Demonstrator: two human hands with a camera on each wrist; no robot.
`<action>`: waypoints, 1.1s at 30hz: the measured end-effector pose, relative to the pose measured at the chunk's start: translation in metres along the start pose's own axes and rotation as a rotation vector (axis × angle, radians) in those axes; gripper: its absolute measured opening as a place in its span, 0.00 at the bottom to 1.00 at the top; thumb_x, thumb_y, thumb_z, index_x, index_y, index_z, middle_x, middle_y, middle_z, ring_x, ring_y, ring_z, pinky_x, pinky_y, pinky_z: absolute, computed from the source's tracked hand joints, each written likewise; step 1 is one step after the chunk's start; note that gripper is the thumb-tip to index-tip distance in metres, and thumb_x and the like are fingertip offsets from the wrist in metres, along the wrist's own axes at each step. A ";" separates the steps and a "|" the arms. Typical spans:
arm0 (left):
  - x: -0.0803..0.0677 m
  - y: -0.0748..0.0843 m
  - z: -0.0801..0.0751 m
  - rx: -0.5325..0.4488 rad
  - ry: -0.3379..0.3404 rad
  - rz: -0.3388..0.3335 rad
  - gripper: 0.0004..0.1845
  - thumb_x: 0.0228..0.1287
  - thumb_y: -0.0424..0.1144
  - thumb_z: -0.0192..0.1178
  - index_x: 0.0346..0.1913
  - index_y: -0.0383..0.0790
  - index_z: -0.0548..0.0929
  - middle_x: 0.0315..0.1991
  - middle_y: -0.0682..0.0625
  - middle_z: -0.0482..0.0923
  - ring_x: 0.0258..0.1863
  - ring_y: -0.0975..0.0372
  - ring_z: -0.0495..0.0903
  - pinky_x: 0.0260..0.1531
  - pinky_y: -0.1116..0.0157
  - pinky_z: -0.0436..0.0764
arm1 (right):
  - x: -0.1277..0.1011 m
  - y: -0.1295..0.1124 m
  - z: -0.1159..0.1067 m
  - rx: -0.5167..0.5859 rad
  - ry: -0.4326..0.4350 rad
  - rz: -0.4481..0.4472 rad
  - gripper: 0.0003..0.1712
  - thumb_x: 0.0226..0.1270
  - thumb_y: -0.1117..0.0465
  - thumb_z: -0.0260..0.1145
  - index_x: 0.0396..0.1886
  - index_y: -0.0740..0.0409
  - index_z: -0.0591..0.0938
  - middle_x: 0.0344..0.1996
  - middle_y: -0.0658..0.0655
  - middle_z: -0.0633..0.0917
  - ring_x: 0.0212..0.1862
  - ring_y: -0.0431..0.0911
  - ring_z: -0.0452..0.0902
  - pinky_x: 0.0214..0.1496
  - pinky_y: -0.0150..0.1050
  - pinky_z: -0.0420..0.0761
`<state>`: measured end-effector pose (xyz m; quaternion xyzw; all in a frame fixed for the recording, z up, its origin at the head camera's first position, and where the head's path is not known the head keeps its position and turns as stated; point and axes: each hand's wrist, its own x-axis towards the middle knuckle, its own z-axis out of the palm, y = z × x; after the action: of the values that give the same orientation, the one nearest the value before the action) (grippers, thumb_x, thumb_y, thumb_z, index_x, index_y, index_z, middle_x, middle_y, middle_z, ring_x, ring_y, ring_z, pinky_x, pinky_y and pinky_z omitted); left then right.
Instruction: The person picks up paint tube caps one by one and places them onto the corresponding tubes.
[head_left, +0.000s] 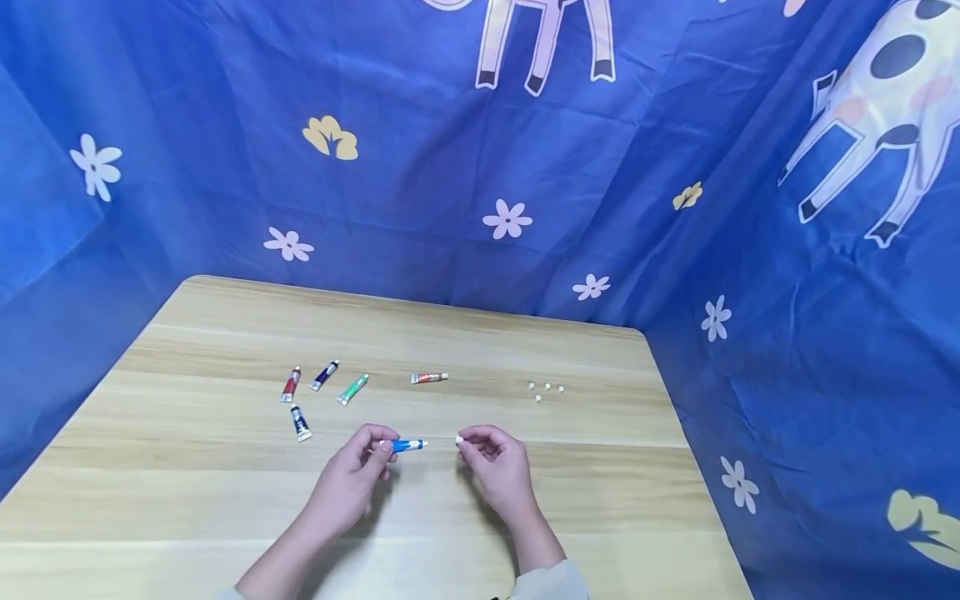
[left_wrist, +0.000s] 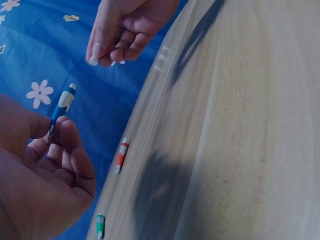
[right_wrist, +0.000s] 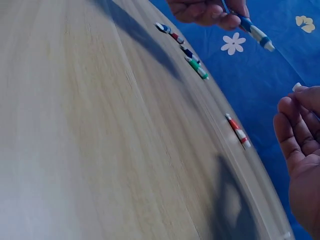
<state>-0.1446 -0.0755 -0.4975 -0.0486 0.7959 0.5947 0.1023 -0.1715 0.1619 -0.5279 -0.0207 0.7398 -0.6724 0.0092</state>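
Two hands, kept well apart above the bench. One blue tube is pinched by the left hand, nozzle end aimed right, and one white cap is pinched by the right hand, so tube and cap aren't touching. Five more tubes are laid out farther back: one red tube, one green tube, one orange tube, two dark tubes. Four loose caps are clustered off to the right.
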 end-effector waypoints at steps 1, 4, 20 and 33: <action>0.000 0.001 0.001 0.002 -0.001 0.002 0.10 0.86 0.39 0.53 0.60 0.43 0.81 0.47 0.41 0.84 0.39 0.59 0.81 0.23 0.68 0.78 | 0.000 -0.001 0.002 -0.002 -0.007 0.001 0.09 0.68 0.71 0.75 0.47 0.68 0.89 0.42 0.71 0.91 0.39 0.47 0.91 0.45 0.31 0.90; -0.001 0.003 0.003 0.000 -0.003 0.005 0.10 0.86 0.38 0.54 0.59 0.43 0.81 0.46 0.41 0.84 0.38 0.59 0.81 0.22 0.68 0.78 | 0.000 -0.002 0.007 -0.014 -0.029 -0.002 0.09 0.68 0.72 0.74 0.47 0.68 0.89 0.42 0.71 0.91 0.38 0.45 0.91 0.45 0.30 0.90; -0.003 0.001 0.011 -0.018 -0.012 -0.003 0.08 0.86 0.38 0.54 0.58 0.44 0.81 0.42 0.42 0.83 0.30 0.60 0.77 0.18 0.69 0.75 | -0.007 -0.004 0.021 -0.114 -0.088 -0.081 0.08 0.69 0.69 0.75 0.46 0.62 0.91 0.39 0.66 0.92 0.37 0.35 0.88 0.45 0.29 0.90; -0.003 0.000 0.011 0.086 0.021 0.063 0.08 0.83 0.39 0.60 0.57 0.44 0.83 0.39 0.46 0.84 0.26 0.66 0.73 0.28 0.68 0.76 | -0.009 -0.008 0.024 -0.181 -0.052 -0.123 0.07 0.69 0.70 0.75 0.45 0.59 0.91 0.37 0.60 0.91 0.36 0.33 0.85 0.44 0.30 0.89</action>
<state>-0.1409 -0.0647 -0.4997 -0.0251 0.8229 0.5623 0.0774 -0.1613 0.1372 -0.5225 -0.0842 0.7943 -0.6015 -0.0146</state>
